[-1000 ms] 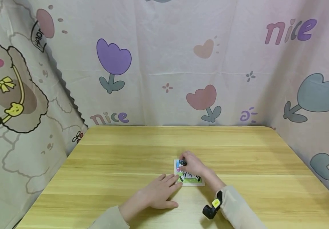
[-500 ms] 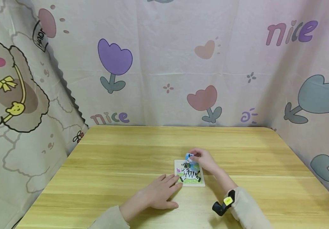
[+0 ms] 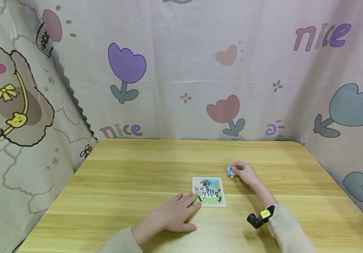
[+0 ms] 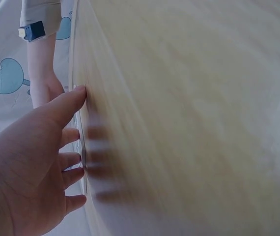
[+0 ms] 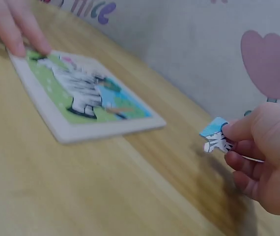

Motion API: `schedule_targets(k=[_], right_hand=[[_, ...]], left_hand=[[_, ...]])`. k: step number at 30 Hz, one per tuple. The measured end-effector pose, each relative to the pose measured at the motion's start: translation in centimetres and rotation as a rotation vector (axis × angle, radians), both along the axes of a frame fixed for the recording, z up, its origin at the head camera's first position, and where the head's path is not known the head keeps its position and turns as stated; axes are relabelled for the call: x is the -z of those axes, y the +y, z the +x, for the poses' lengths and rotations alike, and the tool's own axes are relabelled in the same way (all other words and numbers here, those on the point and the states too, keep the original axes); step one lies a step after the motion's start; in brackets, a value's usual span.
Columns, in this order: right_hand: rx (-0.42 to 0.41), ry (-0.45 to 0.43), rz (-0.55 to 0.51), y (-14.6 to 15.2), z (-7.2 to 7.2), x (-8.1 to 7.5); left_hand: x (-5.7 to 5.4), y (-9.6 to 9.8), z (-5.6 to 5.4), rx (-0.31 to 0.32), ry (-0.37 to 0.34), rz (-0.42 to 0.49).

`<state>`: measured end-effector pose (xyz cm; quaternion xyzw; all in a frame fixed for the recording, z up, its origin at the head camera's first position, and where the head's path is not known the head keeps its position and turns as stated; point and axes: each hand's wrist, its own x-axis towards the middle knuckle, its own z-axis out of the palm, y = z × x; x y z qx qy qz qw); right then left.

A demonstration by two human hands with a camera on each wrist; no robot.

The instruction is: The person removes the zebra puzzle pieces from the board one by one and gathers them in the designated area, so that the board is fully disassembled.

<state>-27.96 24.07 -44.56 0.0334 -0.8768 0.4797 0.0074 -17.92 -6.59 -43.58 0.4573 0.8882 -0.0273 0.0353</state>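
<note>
A zebra jigsaw puzzle (image 3: 211, 193) lies flat in its white-edged tray on the table; a pale area without picture shows at its upper left corner. My left hand (image 3: 176, 212) rests palm down with spread fingers, the fingertips on the puzzle's left edge. To the right of the puzzle, my right hand (image 3: 246, 174) pinches a puzzle piece (image 5: 216, 134) between thumb and fingers. That piece is blue with black and white stripes, held just above the tabletop in the right wrist view. In the left wrist view the left hand (image 4: 37, 152) hides most of the puzzle.
The wooden table (image 3: 131, 168) reaches back to a patterned cloth (image 3: 181, 70) hanging behind it. Another cloth (image 3: 26, 123) hangs along the left side. A small black camera (image 3: 260, 218) is strapped to the right wrist.
My right hand has lifted the puzzle piece off the upper left of the puzzle and carried it right, beyond the puzzle's right edge. The left hand stays in place.
</note>
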Motion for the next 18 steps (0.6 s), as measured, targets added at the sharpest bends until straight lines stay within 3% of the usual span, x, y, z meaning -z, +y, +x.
schedule_targets(k=[9,18], right_hand=[[0.029,0.093,0.237,0.0,-0.3,1.2],[0.062,0.16,0.317,-0.4,-0.2,1.5]], left_hand=[[0.2,-0.1,-0.1,-0.004,-0.012,0.009],[0.0,0.0,-0.1,0.001,-0.014,0.007]])
